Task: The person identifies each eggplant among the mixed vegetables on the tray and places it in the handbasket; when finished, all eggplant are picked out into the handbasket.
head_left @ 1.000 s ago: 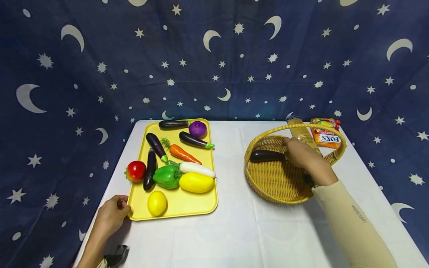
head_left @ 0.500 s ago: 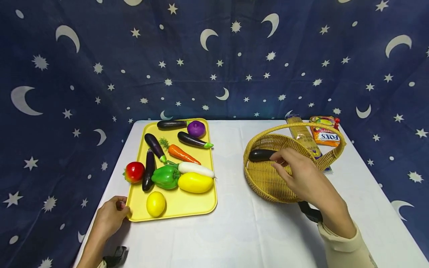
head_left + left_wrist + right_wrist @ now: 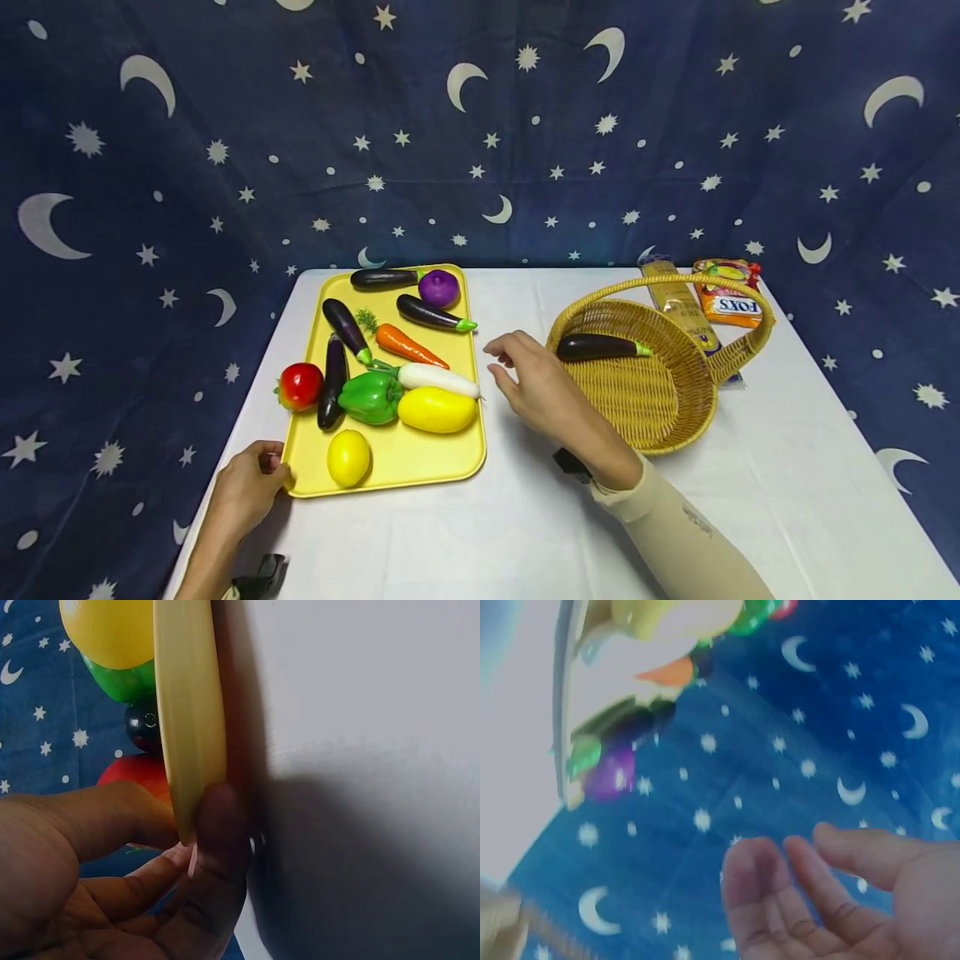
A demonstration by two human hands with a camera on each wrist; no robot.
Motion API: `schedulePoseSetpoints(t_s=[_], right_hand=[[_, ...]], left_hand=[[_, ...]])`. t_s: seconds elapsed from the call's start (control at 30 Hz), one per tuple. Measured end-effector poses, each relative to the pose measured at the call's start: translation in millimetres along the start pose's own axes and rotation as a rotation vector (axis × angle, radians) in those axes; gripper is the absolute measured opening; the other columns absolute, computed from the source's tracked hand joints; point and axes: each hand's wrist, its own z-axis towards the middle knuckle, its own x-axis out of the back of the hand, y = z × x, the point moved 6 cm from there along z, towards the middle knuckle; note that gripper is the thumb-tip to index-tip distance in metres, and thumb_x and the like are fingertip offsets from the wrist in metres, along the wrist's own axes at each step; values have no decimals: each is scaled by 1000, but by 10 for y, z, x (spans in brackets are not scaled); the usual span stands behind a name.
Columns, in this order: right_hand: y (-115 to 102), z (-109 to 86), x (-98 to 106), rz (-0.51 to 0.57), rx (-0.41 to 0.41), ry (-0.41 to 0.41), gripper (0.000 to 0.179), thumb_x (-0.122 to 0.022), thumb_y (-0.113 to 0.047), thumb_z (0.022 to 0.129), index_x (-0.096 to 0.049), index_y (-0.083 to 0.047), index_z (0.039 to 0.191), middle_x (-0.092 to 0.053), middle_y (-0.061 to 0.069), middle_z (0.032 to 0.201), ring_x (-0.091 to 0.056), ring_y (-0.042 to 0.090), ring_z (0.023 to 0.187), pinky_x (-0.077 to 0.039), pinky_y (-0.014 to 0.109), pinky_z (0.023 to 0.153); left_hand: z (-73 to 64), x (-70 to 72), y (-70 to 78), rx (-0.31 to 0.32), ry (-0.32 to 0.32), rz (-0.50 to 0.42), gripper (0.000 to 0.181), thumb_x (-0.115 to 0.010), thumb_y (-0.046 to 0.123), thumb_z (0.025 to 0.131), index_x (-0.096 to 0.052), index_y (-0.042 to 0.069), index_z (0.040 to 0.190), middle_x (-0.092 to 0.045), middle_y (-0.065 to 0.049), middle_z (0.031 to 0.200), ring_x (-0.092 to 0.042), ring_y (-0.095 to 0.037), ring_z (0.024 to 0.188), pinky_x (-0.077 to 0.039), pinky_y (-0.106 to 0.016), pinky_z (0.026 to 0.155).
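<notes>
My left hand pinches the near left corner of a yellow tray; in the left wrist view the tray's rim sits between thumb and finger. My right hand is in the air between tray and basket, fingers relaxed and holding nothing. Inside the wicker basket lies one eggplant against the far left wall. On the tray are several more eggplants, a carrot, a white radish, a green bell pepper, a yellow mango, a lemon and a purple onion.
A red fruit lies at the tray's left rim. Behind the basket, whose tall handle arches over it, lie a long golden packet and an orange Fox's bag. A white cloth covers the table; a starry curtain hangs behind.
My right hand has let go of the eggplant in the basket, come out and moved left toward the tray. My left hand has stayed at the tray corner.
</notes>
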Motion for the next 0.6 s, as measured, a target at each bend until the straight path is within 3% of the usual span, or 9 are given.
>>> schedulePoseSetpoints(t_s=[0.27, 0.6], right_hand=[[-92, 338, -371, -22, -19, 11, 31, -71, -7, 100, -66, -1, 130, -68, 15, 124, -65, 30, 113, -58, 43, 99], [246, 707, -799, -65, -143, -55, 39, -69, -6, 100, -62, -1, 137, -68, 19, 128, -65, 37, 117, -54, 47, 103]], left_hand=[[11, 2, -7, 7, 19, -13, 41, -64, 10, 94, -61, -9, 130, -66, -18, 101, -61, -21, 80, -47, -24, 58], [-27, 1, -11, 11, 1, -30, 42, -63, 9, 94, -61, -9, 132, -67, -17, 99, -63, -16, 73, -49, -24, 57]])
